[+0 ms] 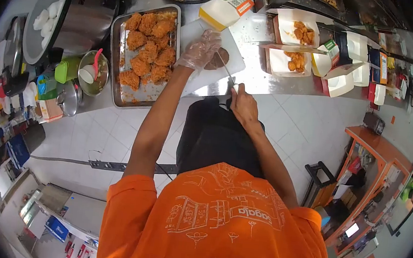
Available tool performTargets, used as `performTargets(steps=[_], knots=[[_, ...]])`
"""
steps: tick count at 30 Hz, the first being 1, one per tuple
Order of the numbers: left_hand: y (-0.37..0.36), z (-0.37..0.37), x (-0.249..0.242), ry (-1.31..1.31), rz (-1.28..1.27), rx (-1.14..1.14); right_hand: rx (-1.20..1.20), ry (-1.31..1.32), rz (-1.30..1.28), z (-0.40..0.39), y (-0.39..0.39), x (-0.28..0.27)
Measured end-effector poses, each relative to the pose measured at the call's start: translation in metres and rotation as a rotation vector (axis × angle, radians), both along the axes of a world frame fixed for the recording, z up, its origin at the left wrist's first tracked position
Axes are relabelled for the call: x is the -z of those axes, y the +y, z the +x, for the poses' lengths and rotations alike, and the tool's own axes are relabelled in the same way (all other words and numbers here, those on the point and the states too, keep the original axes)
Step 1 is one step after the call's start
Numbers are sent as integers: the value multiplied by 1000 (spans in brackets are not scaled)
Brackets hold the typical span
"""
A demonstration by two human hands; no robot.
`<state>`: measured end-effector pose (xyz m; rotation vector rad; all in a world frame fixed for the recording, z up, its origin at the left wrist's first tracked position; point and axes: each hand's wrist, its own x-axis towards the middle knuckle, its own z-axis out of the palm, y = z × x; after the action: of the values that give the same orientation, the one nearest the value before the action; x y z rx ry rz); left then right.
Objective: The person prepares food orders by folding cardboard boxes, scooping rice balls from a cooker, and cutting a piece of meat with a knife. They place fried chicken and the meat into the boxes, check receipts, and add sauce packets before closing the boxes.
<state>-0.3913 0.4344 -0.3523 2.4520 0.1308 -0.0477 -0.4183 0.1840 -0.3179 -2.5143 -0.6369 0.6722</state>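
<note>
The left hand (202,49), in a clear plastic glove, presses down with curled fingers on a dark brown piece of food (219,60) that lies on a white cutting board (235,44), apparently to pin it flat so it does not slide. The right hand (241,105), bare, is closed around the handle of a knife (226,70), whose thin blade runs up toward 11 o'clock and meets the brown piece just beside the gloved fingers. The glove sits on the hand that touches the food, while the bare hand keeps to the handle, which looks like a hygiene choice.

At 9 o'clock from the board, touching its edge or nearly so, stands a metal tray (118,59) loaded with orange-brown fried pieces (149,47), close enough for the gloved hand to reach. At 3 o'clock from the board, 2 open white boxes (288,42) hold smaller fried bits, and more empty cartons (345,75) wait further along toward 3 o'clock. A white and orange carton (227,7) lies at 12 o'clock from the board.

Far off at 9 o'clock, a large steel pot (78,9) with white rounds inside stands open, and a small bowl with a pink spoon (93,69) sits beside the tray. All of this rests on a steel counter (272,80).
</note>
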Motion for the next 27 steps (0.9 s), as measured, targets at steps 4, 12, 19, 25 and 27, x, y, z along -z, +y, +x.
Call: performTargets(steps=[4, 12, 19, 25, 27], knots=[[-3, -16, 14, -309, -109, -70, 23, 26, -14, 8, -4, -6], [-39, -23, -3, 148, 175, -92, 46, 80, -52, 13, -23, -10], [-55, -41, 25, 86, 102, -286, 9, 39, -28, 6, -16, -4], [-34, -41, -18, -205, -112, -393, -18, 35, 25, 6, -17, -1], [-12, -24, -7, -251, -36, -284, -30, 140, -67, 11, -10, -8]])
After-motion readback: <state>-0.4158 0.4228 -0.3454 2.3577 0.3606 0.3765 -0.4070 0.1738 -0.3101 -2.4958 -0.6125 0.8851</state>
